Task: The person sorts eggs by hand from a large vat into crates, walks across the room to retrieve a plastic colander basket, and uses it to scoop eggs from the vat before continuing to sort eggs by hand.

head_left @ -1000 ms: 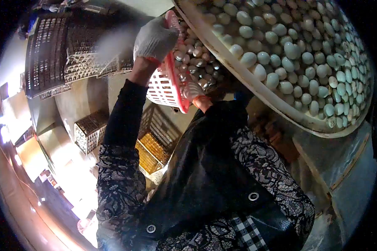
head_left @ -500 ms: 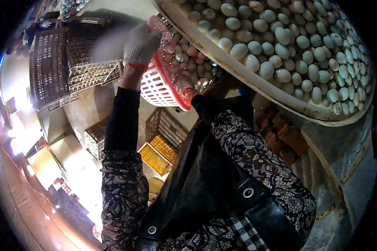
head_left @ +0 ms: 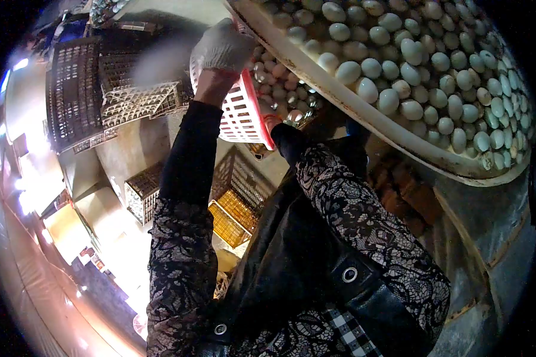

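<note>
A white plastic basket with a red rim [head_left: 238, 113] is tilted on its side between my two hands. My left hand [head_left: 223, 50], in a pale knit glove, is closed on the far part of its rim; the fingertips are hidden. At the near end of the red rim is my right hand [head_left: 272, 121], closed against it and mostly hidden by the rim and my dark cuff. Just beyond the basket lie many eggs [head_left: 280, 89]; what holds them is partly hidden. To the right, a big round tub [head_left: 363, 115] is full of pale bluish eggs [head_left: 411, 110].
Dark plastic crates [head_left: 74, 89] and a beige crate [head_left: 140, 104] stand at the left. Lower down are a pale crate [head_left: 143, 193] and a yellow crate [head_left: 232, 223]. Reddish bricks [head_left: 411, 190] lie under the tub. A blurred smear covers the upper left.
My left hand has moved right and the basket has shifted slightly right with it. My right hand is now more hidden behind the rim. The whole view has shifted a little.
</note>
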A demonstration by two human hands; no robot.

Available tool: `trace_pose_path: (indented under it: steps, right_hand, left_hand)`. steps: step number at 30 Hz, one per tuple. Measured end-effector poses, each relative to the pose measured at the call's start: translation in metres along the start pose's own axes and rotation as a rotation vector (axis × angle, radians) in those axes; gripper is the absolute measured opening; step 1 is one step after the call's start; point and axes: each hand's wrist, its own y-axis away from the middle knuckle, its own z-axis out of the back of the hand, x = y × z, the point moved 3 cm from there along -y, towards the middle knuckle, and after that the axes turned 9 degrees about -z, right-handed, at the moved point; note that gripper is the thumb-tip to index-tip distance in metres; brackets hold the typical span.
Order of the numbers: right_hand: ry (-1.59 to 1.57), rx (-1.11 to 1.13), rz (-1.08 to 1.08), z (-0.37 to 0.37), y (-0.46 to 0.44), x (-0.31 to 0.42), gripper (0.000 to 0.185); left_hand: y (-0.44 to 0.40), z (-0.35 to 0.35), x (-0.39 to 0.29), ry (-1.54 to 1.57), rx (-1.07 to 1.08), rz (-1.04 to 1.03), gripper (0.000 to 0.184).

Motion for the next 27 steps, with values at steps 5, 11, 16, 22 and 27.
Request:
trace_pose_path:
  steps: [5, 11, 16, 22, 27]
  right_hand:
    - [0.002, -0.006, 0.002, 0.000, -0.005, 0.003, 0.041]
    - [0.011, -0.024, 0.011, -0.004, -0.014, 0.009, 0.041]
    - [0.053, -0.022, -0.008, 0.009, 0.001, 0.023, 0.040]
    - [0.118, -0.041, -0.082, 0.029, 0.043, 0.024, 0.040]
    - [0.127, -0.053, -0.106, 0.035, 0.055, 0.024, 0.039]
  left_hand:
    - [0.004, -0.002, -0.013, -0.087, -0.001, -0.092, 0.031]
    - [-0.003, 0.002, 0.012, -0.081, -0.034, -0.008, 0.032]
    - [-0.016, 0.008, 0.020, -0.122, -0.048, 0.101, 0.036]
    - [-0.019, 0.004, 0.017, -0.163, 0.004, 0.038, 0.036]
    - [-0.021, 0.004, 0.008, -0.114, 0.041, -0.086, 0.037]
